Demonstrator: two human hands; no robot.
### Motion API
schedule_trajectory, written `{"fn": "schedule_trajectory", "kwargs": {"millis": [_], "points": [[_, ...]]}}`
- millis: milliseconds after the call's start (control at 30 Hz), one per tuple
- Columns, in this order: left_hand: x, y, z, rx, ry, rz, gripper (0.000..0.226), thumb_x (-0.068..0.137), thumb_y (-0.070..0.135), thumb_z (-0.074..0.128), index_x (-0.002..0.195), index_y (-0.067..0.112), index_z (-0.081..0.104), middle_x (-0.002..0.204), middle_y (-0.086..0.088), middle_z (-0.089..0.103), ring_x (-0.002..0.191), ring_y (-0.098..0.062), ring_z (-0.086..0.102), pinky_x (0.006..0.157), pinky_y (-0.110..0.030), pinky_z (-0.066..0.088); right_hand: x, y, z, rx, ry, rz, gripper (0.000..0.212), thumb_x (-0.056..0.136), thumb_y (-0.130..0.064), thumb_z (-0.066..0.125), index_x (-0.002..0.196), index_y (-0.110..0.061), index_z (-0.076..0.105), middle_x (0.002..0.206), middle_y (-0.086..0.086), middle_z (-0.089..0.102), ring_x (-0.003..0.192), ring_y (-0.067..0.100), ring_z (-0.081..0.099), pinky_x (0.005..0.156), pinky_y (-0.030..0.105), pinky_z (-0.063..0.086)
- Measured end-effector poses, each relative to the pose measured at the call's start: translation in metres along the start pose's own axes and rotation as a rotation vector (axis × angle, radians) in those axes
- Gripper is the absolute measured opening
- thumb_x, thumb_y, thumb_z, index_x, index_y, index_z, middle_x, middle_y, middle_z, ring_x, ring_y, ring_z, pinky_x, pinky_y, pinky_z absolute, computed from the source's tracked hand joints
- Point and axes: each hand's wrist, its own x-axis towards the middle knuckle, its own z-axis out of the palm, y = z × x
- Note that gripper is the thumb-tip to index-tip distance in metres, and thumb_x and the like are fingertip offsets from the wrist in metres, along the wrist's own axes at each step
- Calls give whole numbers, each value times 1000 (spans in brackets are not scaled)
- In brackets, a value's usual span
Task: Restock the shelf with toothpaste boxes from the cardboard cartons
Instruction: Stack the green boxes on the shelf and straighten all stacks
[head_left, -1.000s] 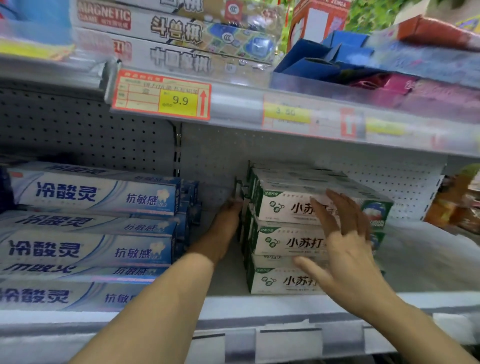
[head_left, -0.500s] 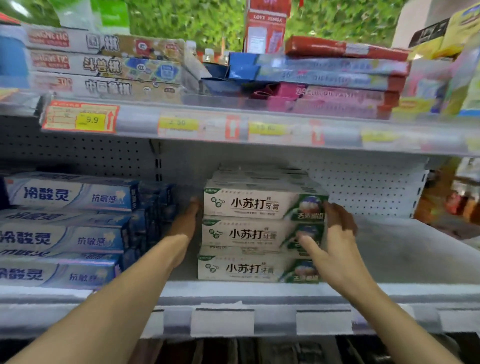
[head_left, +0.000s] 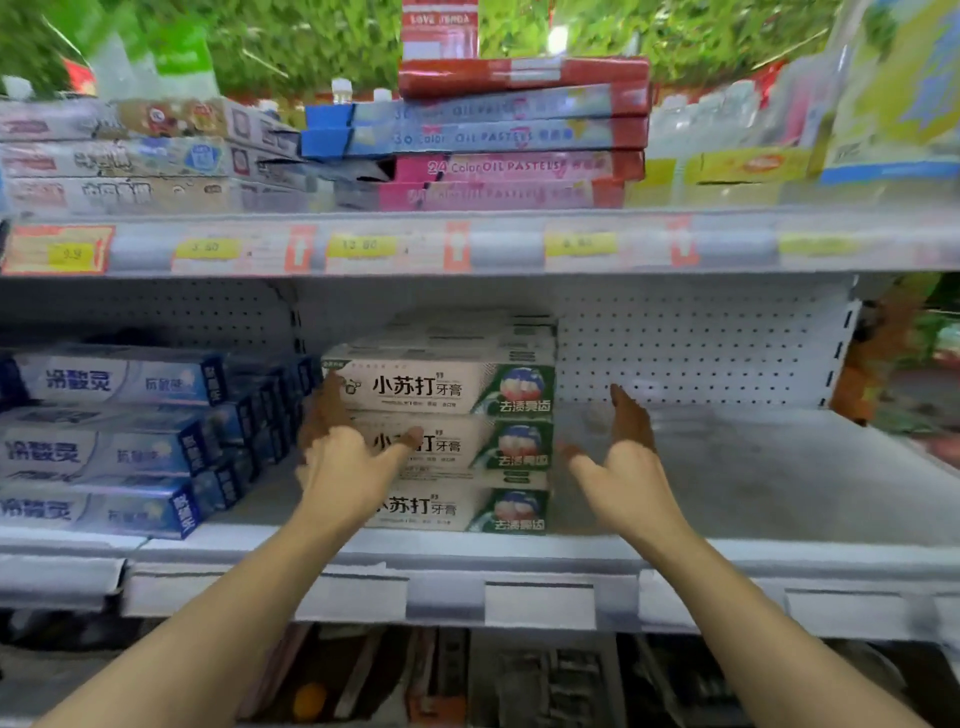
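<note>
The left hand (head_left: 345, 467) is open, its fingers straight and reaching up along the left end of the stack of green-and-white toothpaste boxes (head_left: 441, 431), with the thumb stretched out across the front of the middle box. Whether the fingers actually touch the cardboard is hard to tell through the blur. The right hand (head_left: 623, 467) is open too, fingers straight and pointing up, thumb spread toward the stack; it hangs in the air just beside the stack's right end, apart from it and holding nothing. Both forearms come up from the bottom edge of the view.

The stack stands three boxes high at the front of the shelf (head_left: 753, 478), roughly in the middle, each box lying lengthwise with its printed face forward. More boxes of the same kind show behind the top one, reaching back toward the pegboard wall (head_left: 675, 338). To the right of the stack the shelf floor is bare white.

To the left, with a narrow gap between, sit the blue toothpaste boxes (head_left: 109, 441), also three layers high and several rows deep. Along the shelf's front edge runs a rail with blank label holders (head_left: 540, 603).

The upper shelf carries a strip of price tags (head_left: 358, 247), yellow and orange, too blurred to read surely. On it lie flat game boxes (head_left: 119, 156) at the left and a pile of oil pastel boxes (head_left: 498, 150) in blue, pink and red in the middle. Green foliage (head_left: 260, 41) shows behind.
</note>
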Motion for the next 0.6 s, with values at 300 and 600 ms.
{"fn": "schedule_trajectory", "kwargs": {"millis": [300, 600], "points": [[-40, 23, 22, 529, 112, 229, 93, 78, 67, 54, 142, 9, 18, 143, -20, 23, 134, -36, 18, 111, -49, 18, 29, 37, -9, 2, -218, 136, 74, 93, -20, 55, 150, -23, 8, 157, 3, 18, 140, 25, 28, 111, 36, 28], [-47, 69, 62, 526, 244, 508, 112, 75, 69, 54, 137, 39, -34, 146, 5, -41, 141, -20, -25, 113, -53, -7, 99, 65, -20, 176, -472, 37, 79, 95, 1, 46, 150, -25, -2, 158, 4, 11, 133, 29, 37, 98, 34, 40]]}}
